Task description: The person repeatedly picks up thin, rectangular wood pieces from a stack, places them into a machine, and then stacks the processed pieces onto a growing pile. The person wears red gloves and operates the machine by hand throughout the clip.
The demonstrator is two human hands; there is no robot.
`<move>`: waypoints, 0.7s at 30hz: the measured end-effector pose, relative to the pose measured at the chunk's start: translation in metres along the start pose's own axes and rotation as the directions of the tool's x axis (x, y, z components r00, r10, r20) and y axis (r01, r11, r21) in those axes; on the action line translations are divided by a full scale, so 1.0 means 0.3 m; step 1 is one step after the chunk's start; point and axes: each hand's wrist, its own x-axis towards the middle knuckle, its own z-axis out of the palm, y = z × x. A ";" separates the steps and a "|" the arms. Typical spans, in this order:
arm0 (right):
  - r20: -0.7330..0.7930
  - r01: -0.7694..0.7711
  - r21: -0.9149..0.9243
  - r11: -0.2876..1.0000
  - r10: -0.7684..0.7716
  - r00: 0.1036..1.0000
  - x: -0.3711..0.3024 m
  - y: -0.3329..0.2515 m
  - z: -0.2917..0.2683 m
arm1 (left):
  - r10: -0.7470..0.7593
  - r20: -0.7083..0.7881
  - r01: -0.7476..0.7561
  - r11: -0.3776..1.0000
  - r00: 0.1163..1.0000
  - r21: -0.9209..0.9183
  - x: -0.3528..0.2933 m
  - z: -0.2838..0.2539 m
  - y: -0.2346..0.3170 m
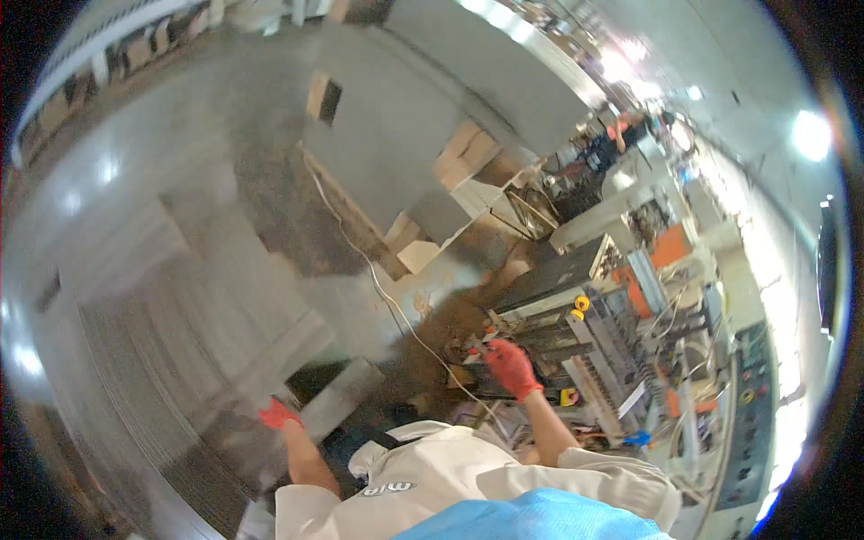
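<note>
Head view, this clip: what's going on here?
A person in red gloves has their hands well apart. The left hand is beside a blurred, grey, layered pile; whether it touches the pile is unclear. The right hand is by a clutter of tools and metal bars, and blur hides whether it grips anything. A white cord runs between the hands.
</note>
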 end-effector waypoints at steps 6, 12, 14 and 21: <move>-0.568 -0.037 -0.452 0.891 -0.256 0.782 0.081 0.201 -0.560 | 0.388 0.476 -0.463 0.885 0.789 0.045 -0.410 0.441 0.197; -0.619 -0.275 -0.374 0.886 -0.018 0.785 0.181 0.546 -0.836 | 0.376 0.740 -0.561 0.828 0.558 0.002 -0.857 0.713 0.207; -0.567 -0.242 -0.551 0.799 -0.145 0.811 0.179 0.650 -0.846 | 0.390 0.765 -0.594 0.804 0.512 -0.013 -1.017 0.731 0.202; -0.511 -0.120 -0.360 0.925 -0.087 0.855 0.220 0.663 -0.887 | 0.490 0.836 -0.766 0.627 0.247 -0.141 -1.333 0.808 0.291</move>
